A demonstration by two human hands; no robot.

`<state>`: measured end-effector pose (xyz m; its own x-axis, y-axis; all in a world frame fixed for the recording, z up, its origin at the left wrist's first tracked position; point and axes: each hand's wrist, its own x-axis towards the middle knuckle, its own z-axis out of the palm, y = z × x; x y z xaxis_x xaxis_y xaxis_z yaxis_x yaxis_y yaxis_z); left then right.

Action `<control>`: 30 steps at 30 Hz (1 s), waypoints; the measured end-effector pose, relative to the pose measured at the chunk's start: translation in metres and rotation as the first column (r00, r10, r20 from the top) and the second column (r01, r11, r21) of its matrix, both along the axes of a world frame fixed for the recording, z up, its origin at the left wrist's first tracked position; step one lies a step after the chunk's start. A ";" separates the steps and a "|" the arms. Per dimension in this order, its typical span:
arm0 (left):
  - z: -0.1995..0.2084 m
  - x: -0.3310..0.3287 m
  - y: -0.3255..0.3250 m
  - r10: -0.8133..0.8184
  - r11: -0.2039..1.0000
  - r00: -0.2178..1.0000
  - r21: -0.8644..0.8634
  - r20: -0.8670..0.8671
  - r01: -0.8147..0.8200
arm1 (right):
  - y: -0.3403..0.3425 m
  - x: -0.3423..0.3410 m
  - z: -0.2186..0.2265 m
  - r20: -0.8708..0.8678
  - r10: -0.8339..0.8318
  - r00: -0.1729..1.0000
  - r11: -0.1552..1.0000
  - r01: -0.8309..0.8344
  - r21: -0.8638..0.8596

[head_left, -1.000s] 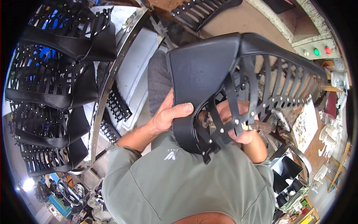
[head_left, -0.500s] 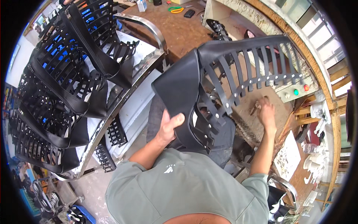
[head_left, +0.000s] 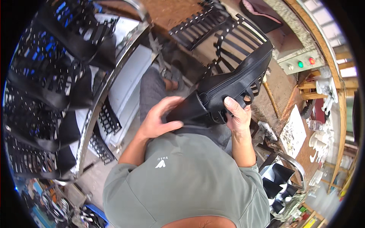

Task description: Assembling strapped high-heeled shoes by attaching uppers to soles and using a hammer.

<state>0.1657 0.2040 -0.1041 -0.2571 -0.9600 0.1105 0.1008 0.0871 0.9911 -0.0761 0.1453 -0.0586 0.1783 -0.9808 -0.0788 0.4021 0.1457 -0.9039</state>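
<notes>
A tall black strappy boot (head_left: 224, 93) with a wedge heel and a long zip lies across my lap, its shaft pointing to the upper right. Its cut-out straps fan open on the far side and carry small silver studs. My left hand (head_left: 157, 117) grips the wedge end, thumb on the near side and fingers over the far side. Around the boot's middle, near the straps, my right hand (head_left: 239, 116) is closed with its thumb on top. A wooden stick-like handle (head_left: 272, 97) lies on the bench right of the boot; its far end is partly hidden.
Several similar boots (head_left: 68, 91) stand on a metal-edged rack (head_left: 110, 72) at the left. Another studded strap piece (head_left: 201, 24) lies beyond my lap. A machine panel (head_left: 300, 62) with green and red buttons and a stained white sheet (head_left: 292, 127) are at the right.
The boot has turned over and swung so its zip side faces me. My right hand has left the bench and taken hold of the boot; my left hand has shifted on the wedge.
</notes>
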 end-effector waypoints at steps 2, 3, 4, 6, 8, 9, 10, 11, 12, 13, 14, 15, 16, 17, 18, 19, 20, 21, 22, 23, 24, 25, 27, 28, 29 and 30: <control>0.026 -0.010 -0.002 0.026 0.999 0.921 -0.044 0.388 -0.010 | 0.016 0.012 0.000 0.035 0.037 0.999 0.999 -0.037 -0.002; 0.030 -0.024 -0.004 0.078 0.996 0.891 -0.067 0.448 -0.054 | 0.021 0.016 0.000 0.087 0.051 0.995 0.998 -0.047 -0.039; 0.029 -0.032 -0.006 0.176 0.982 0.889 -0.137 0.423 -0.130 | 0.023 0.018 -0.002 0.132 0.004 0.991 0.998 0.003 -0.057; 0.035 -0.034 -0.001 0.274 0.950 0.846 -0.263 0.457 -0.166 | 0.032 0.004 -0.004 0.196 -0.009 0.981 0.995 0.029 -0.099; 0.050 -0.033 0.004 0.423 0.852 0.758 -0.503 0.496 -0.146 | 0.038 -0.011 -0.007 0.150 0.029 0.988 0.930 0.028 -0.366; 0.057 -0.030 0.002 0.422 0.850 0.766 -0.505 0.484 -0.149 | 0.040 -0.019 -0.007 0.094 0.064 0.993 0.857 -0.006 -0.516; 0.063 -0.027 0.004 0.507 0.771 0.722 -0.622 0.470 -0.136 | 0.050 -0.024 0.003 -0.043 -0.037 0.998 0.911 0.016 -0.412; 0.069 -0.025 0.003 0.583 0.676 0.682 -0.729 0.441 -0.107 | 0.059 -0.035 -0.005 -0.053 -0.042 0.998 0.909 0.016 -0.416; 0.075 -0.026 0.002 0.628 0.630 0.664 -0.766 0.405 -0.128 | 0.067 -0.048 -0.022 0.000 -0.021 1.000 0.894 0.018 -0.448; 0.075 -0.027 0.001 0.629 0.624 0.668 -0.771 0.398 -0.127 | 0.066 -0.044 -0.021 0.060 0.003 0.998 0.875 0.026 -0.484; 0.076 -0.026 0.000 0.657 0.582 0.651 -0.805 0.380 -0.118 | 0.065 -0.043 -0.019 0.059 0.001 0.998 0.870 0.028 -0.491; 0.077 -0.026 -0.001 0.685 0.539 0.633 -0.835 0.360 -0.109 | 0.065 -0.040 -0.015 0.176 0.052 0.983 0.896 0.031 -0.442; 0.077 -0.027 -0.004 0.684 0.534 0.637 -0.838 0.355 -0.107 | 0.064 -0.027 -0.002 0.290 0.093 0.952 0.920 0.029 -0.391; 0.076 -0.027 -0.005 0.691 0.517 0.642 -0.848 0.334 -0.116 | 0.063 -0.018 0.006 0.406 0.128 0.905 0.941 0.019 -0.338; 0.074 -0.027 -0.006 0.697 0.501 0.645 -0.856 0.313 -0.126 | 0.062 -0.012 0.010 0.408 0.129 0.904 0.939 0.020 -0.342; 0.072 -0.028 -0.007 0.701 0.495 0.643 -0.860 0.309 -0.126 | 0.059 -0.007 0.015 0.419 0.139 0.897 0.944 0.008 -0.330; 0.069 -0.028 -0.008 0.704 0.488 0.648 -0.861 0.292 -0.142 | 0.056 -0.004 0.017 0.430 0.150 0.890 0.948 -0.006 -0.317; 0.067 -0.028 -0.008 0.706 0.481 0.652 -0.862 0.274 -0.159 | 0.057 -0.005 0.016 0.431 0.156 0.889 0.946 -0.009 -0.323; 0.065 -0.029 -0.008 0.710 0.476 0.650 -0.865 0.272 -0.158 | 0.060 -0.006 0.016 0.399 0.162 0.902 0.948 -0.030 -0.317; 0.064 -0.029 -0.006 0.685 0.500 0.675 -0.850 0.274 -0.163 | 0.062 -0.008 0.017 0.367 0.167 0.915 0.950 -0.050 -0.309; 0.064 -0.029 -0.005 0.659 0.525 0.699 -0.835 0.276 -0.165 | 0.064 -0.011 0.021 0.303 0.209 0.930 0.942 -0.108 -0.318; 0.064 -0.028 -0.004 0.661 0.524 0.698 -0.836 0.277 -0.164 | 0.064 -0.012 0.025 0.305 0.211 0.929 0.941 -0.109 -0.319; 0.063 -0.027 -0.002 0.545 0.633 0.775 -0.763 0.319 -0.131 | 0.062 -0.014 0.032 0.142 0.168 0.975 0.954 -0.124 -0.272; 0.062 -0.026 0.000 0.549 0.633 0.771 -0.763 0.322 -0.132 | 0.060 -0.015 0.036 0.058 0.153 0.986 0.960 -0.135 -0.247; 0.059 -0.024 0.003 0.488 0.672 0.807 -0.733 0.334 -0.103 | 0.057 -0.016 0.038 -0.027 0.140 0.990 0.965 -0.142 -0.220; 0.058 -0.023 0.006 0.423 0.709 0.839 -0.702 0.343 -0.071 | 0.055 -0.017 0.040 -0.111 0.128 0.986 0.970 -0.147 -0.192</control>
